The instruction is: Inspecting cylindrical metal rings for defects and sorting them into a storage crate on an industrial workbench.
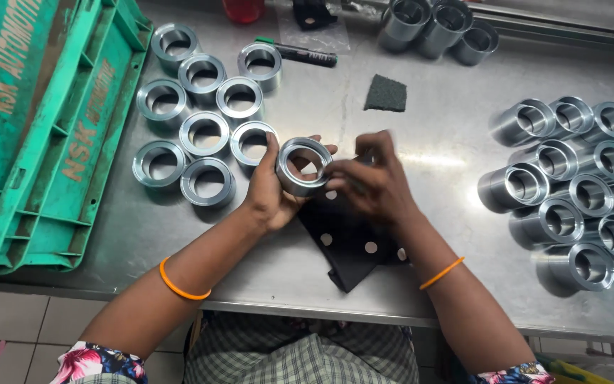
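Observation:
My left hand (273,190) holds a short shiny steel ring (304,166) upright above the metal table, its bore facing me. My right hand (371,181) is against the ring's right side, fingers curled and slightly blurred; what its fingertips hold is hidden. A black cloth with white dots (349,242) lies on the table under both hands. Each wrist wears an orange band.
Several finished-looking steel rings (204,131) lie flat at the left. Several taller steel sleeves (577,185) stand grouped at the right, three more (435,28) at the back. Green plastic crates (37,128) stack at the far left. A dark abrasive pad (385,94) and a marker pen (300,53) lie behind.

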